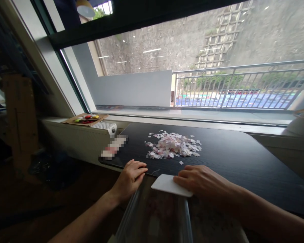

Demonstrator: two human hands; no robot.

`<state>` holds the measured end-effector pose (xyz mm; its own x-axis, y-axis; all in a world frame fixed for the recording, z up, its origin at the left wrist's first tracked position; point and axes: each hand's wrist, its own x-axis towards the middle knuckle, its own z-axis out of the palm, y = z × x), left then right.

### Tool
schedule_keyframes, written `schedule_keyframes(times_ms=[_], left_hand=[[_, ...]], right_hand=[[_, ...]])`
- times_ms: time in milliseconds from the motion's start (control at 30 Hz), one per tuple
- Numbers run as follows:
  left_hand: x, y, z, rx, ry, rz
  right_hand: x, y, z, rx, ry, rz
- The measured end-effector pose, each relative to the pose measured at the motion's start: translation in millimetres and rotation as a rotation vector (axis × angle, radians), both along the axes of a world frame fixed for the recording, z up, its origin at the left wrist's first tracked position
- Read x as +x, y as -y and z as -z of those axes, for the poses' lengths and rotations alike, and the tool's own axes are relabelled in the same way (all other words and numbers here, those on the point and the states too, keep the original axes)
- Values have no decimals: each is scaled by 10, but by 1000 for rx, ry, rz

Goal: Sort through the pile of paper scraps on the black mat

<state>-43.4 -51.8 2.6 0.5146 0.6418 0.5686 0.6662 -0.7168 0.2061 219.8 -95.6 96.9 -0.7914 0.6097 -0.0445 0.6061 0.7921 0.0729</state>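
Note:
My right hand (pixel 200 180) grips a thin white card (pixel 167 184) with rounded corners, tilted at the near edge of the black table (pixel 228 152). My left hand (pixel 133 177) lies at the same edge with its fingers stretched out and nothing in them. A loose heap of small whitish and pinkish square pieces (pixel 176 145) is spread on the tabletop beyond both hands. One stray piece (pixel 181 162) lies on the near side of the heap. Below the card, under the table edge, stands a clear plastic bin (pixel 188 219); its contents are too dim to make out.
At the table's left corner is a pixelated patch (pixel 114 146). A radiator (pixel 76 135) stands farther left, with a piece of brown cardboard (pixel 73 118) bearing colourful items on top. A window sill (pixel 147 118) runs behind the table. A cardboard box (pixel 20 125) is at far left.

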Motion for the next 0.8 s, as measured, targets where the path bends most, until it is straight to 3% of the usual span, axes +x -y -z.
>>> schedule_keyframes(times_ms=[367, 500, 600, 800], left_hand=[[-26, -42, 57, -101, 227, 20], [-35, -56, 44, -171, 337, -22], [-63, -71, 26, -238, 388, -19], [-62, -96, -4, -247, 363, -40]], right_hand=[[-441, -101, -228, 13, 216, -28], [-461, -128, -198, 58, 185, -11], [-426, -142, -206, 13, 183, -24], [-402, -190, -210, 36, 112, -8]])
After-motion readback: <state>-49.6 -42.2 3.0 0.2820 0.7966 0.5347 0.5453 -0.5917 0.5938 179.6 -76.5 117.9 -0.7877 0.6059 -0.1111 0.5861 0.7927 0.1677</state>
